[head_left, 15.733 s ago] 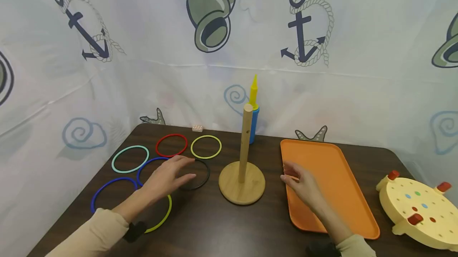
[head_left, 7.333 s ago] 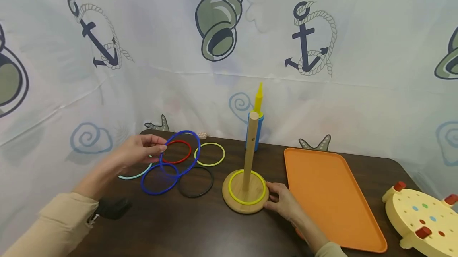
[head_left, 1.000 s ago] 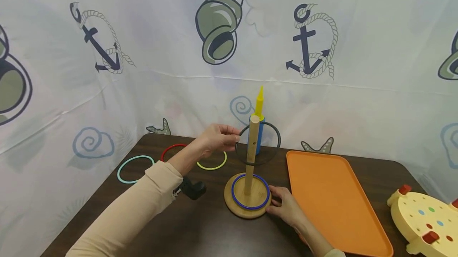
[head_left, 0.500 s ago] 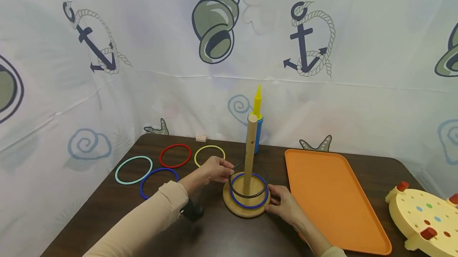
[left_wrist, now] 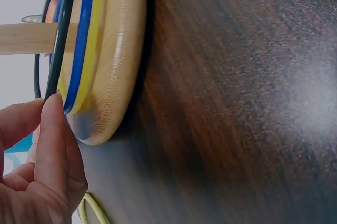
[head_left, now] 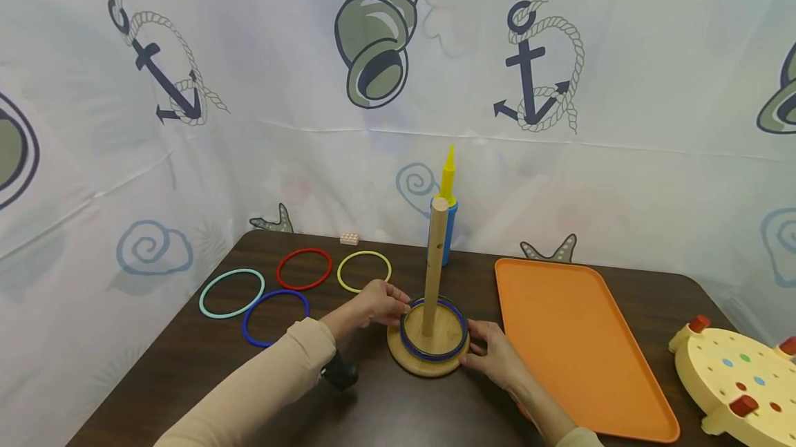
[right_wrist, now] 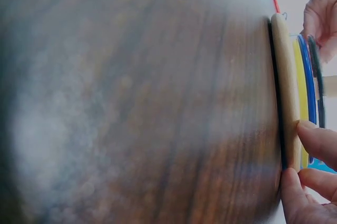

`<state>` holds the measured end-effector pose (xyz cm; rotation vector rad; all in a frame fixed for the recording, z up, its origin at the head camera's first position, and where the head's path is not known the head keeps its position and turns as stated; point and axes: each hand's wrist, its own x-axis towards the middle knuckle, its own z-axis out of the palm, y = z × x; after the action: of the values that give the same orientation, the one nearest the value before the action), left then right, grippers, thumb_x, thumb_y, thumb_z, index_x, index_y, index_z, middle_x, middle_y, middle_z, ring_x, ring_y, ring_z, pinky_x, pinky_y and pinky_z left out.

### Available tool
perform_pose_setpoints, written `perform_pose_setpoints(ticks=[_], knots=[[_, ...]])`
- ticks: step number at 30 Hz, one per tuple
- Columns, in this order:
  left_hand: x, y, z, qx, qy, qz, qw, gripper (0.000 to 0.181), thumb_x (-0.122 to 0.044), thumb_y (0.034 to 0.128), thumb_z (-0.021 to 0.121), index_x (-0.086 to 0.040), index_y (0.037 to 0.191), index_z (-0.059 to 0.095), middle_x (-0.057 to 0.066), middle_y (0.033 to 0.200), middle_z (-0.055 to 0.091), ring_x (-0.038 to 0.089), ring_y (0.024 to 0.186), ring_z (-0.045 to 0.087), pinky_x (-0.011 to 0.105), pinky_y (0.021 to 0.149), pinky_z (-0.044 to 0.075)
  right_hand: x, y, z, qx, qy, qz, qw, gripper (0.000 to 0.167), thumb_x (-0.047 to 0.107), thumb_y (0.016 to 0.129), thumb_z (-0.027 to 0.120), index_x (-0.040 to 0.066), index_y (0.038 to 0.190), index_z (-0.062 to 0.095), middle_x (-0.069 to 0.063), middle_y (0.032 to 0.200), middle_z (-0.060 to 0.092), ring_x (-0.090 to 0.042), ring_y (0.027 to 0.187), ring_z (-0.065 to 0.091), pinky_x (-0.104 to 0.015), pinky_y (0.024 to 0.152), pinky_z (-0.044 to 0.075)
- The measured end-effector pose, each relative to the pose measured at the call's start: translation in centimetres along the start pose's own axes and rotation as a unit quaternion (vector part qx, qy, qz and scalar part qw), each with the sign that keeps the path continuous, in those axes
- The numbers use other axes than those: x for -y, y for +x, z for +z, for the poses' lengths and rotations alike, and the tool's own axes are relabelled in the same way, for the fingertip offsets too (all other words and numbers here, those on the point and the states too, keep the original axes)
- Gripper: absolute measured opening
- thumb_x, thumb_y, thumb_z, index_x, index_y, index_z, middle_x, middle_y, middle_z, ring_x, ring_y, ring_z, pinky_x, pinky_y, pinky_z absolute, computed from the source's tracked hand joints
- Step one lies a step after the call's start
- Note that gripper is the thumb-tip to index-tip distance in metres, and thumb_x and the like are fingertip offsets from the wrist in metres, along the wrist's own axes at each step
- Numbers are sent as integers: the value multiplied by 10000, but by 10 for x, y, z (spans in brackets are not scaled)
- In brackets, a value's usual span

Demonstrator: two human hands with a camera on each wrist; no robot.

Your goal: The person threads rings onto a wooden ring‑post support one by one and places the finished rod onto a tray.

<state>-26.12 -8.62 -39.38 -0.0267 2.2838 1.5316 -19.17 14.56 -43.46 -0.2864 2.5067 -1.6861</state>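
A wooden ring-toss stand [head_left: 429, 369] with an upright peg [head_left: 435, 246] stands mid-table. My left hand [head_left: 376, 303] pinches a black ring [left_wrist: 64, 23] between thumb and fingers at the stand's left. That ring encircles the peg, slightly tilted and just above a blue ring [left_wrist: 83, 39]. Beneath the blue one, a yellow ring [left_wrist: 95, 39] lies on the round base. My right hand [head_left: 497, 357] grips the base's right rim, thumb on top and fingers at the edge.
Left on the table lie a light teal ring [head_left: 233, 271], another blue ring [head_left: 276, 291], a red ring [head_left: 305, 250] and a pale yellow ring [head_left: 363, 253]. A blue-and-yellow pump [head_left: 449, 184] stands behind the peg. Rightward are an orange tray [head_left: 578, 336] and a cream pegged toy [head_left: 734, 364].
The left hand has brought the black ring over the peg's top and down close to the blue ring. Earlier, yellow and blue rings went from the table onto the stand. The right hand stays at the base.
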Motion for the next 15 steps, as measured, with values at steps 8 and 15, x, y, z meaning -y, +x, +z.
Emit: perform_pose_setpoints(ticks=[8,15], knots=[[4,-2,3,-74,-28,94,9999,160,11,859,637,59,1011,643,122,869,636,125,639,625,272,595,583,1,0,-2,153,-107,-200,9996,632,-150,720,698,-156,1298,442,-279,1295,378,-428,1206,406,-378,940,497],[7,-2,4,-102,9,168,9998,171,32,856,628,62,1024,634,132,888,637,144,660,641,298,622,590,1,0,-2,194,-131,-177,9996,621,-134,734,695,-140,1304,449,-262,1296,391,-411,1213,395,-369,946,494]])
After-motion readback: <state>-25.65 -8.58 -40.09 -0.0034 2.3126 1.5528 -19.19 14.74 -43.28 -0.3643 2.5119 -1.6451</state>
